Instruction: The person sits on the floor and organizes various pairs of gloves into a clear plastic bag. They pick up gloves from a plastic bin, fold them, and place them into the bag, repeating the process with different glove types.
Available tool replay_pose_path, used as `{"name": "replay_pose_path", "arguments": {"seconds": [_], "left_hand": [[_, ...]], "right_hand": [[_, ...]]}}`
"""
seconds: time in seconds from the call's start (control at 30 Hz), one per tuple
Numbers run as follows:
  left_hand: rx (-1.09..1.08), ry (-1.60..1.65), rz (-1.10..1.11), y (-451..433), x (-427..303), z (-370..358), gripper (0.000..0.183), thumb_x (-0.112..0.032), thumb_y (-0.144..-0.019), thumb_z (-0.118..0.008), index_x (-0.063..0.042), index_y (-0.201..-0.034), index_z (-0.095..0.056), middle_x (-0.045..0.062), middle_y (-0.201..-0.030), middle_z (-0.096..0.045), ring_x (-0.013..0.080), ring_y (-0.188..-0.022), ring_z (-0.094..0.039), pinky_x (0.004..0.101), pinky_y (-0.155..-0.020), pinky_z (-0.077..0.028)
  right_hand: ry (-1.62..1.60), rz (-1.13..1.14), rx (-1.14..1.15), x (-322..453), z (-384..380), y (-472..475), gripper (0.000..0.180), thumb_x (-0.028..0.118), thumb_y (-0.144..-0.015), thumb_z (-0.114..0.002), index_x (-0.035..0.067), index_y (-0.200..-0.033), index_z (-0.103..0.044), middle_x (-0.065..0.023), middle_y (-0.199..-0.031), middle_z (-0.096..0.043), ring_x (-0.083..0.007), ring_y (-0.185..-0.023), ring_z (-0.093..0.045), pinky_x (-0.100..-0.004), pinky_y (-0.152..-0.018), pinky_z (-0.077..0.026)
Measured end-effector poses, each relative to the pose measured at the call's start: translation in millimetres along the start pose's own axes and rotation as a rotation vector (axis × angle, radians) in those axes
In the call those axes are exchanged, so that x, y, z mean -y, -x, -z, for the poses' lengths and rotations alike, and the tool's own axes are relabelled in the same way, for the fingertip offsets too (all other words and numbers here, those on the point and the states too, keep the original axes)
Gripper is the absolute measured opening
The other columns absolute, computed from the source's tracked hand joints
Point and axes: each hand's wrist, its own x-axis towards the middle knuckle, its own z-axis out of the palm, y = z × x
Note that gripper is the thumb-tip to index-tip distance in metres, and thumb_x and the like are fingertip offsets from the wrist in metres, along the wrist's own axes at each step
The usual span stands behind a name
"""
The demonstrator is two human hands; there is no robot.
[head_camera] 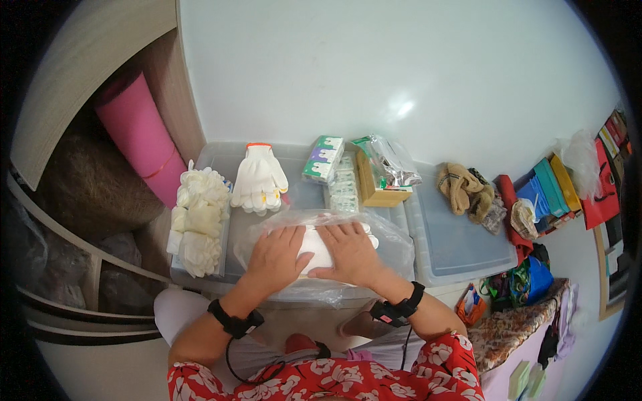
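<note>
Both palms press down on a stack of white knit gloves [316, 250] lying on a clear plastic bag [391, 245] in front of me. My left hand [278, 255] rests on the stack's left part, fingers pointing away from me. My right hand [348, 253] lies spread over its right part, with glove fingertips showing beyond it. The bag spreads across a translucent storage bin lid [238, 228]. Behind the bag, to the left, lies another bundle of white gloves [260, 175] with an orange cuff edge. What is under my palms is hidden.
At left stands a box of white ruffled items [200, 220]. Tissue packs [323, 159] and a cardboard box [383, 193] sit at the back. A second bin [466, 245] at right bears brown knitted items [459, 185]. A pink rolled mat [143, 140] leans in the cabinet.
</note>
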Motion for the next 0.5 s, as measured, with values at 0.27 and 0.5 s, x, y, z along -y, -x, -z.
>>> {"name": "replay_pose_path", "arguments": {"seconds": [0.27, 0.5], "left_hand": [[0.058, 0.016, 0.019, -8.4, 0.8, -2.1, 0.054, -0.038, -0.084, -0.067, -0.003, -0.124, -0.058, 0.013, -0.114, -0.062, 0.0301, -0.104, -0.058, 0.0468, -0.09, -0.041], [0.052, -0.097, -0.069, -17.6, 0.9, -0.3, 0.051, -0.038, -0.081, -0.068, -0.002, -0.115, -0.059, 0.012, -0.103, -0.06, 0.029, -0.102, -0.056, 0.0446, -0.088, -0.041]], "right_hand": [[-0.093, -0.109, 0.187, -11.3, 6.6, -3.5, 0.101, 0.073, -0.072, -0.067, 0.0, -0.139, -0.046, -0.0183, -0.143, -0.047, -0.04, -0.116, -0.056, -0.0519, -0.096, -0.046], [-0.11, -0.092, 0.068, -11.9, -8.6, 3.6, 0.1, 0.071, -0.071, -0.068, -0.001, -0.138, -0.046, -0.0175, -0.139, -0.05, -0.0386, -0.107, -0.058, -0.0487, -0.091, -0.048]]}}
